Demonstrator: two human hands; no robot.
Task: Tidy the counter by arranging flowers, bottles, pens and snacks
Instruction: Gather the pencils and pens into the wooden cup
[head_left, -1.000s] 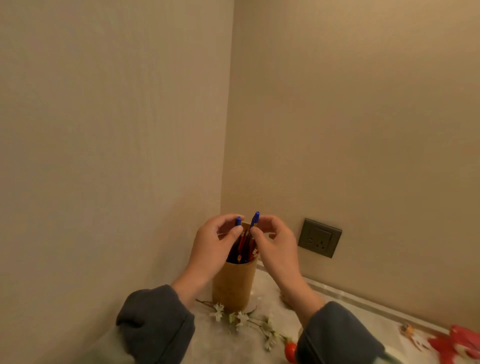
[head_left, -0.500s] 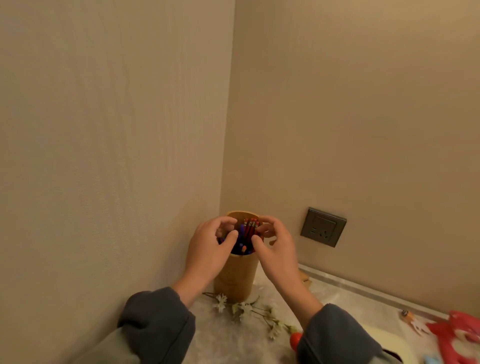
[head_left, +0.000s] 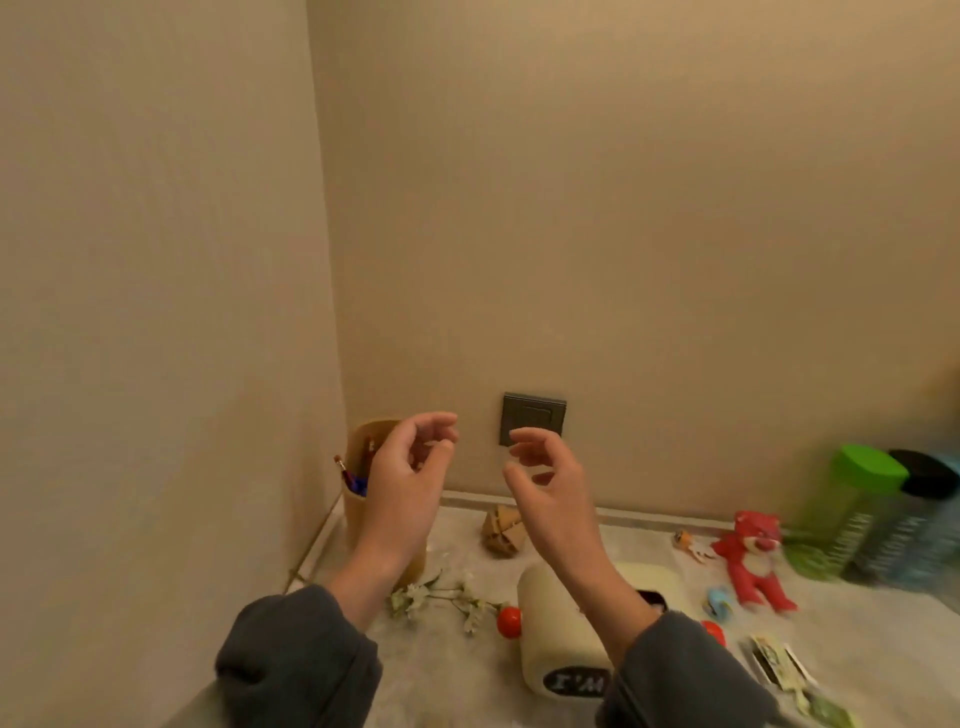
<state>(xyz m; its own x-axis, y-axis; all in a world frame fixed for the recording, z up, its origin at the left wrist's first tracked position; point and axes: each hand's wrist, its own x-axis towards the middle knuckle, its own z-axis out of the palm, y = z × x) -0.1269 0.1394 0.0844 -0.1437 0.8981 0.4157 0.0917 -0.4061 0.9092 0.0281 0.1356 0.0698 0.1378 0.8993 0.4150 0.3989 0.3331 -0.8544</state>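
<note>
Both hands hang raised over the counter, apart, holding nothing: the left hand and right hand have loosely curled, relaxed fingers. Behind the left hand, a wooden cup stands in the corner with pens in it, some leaning over its left rim. Flowers lie flat on the counter just in front of the cup, beside a red ball. A cream cylinder lies under the right forearm. At the far right, blurred, stand 2 bottles near a red plush toy.
</note>
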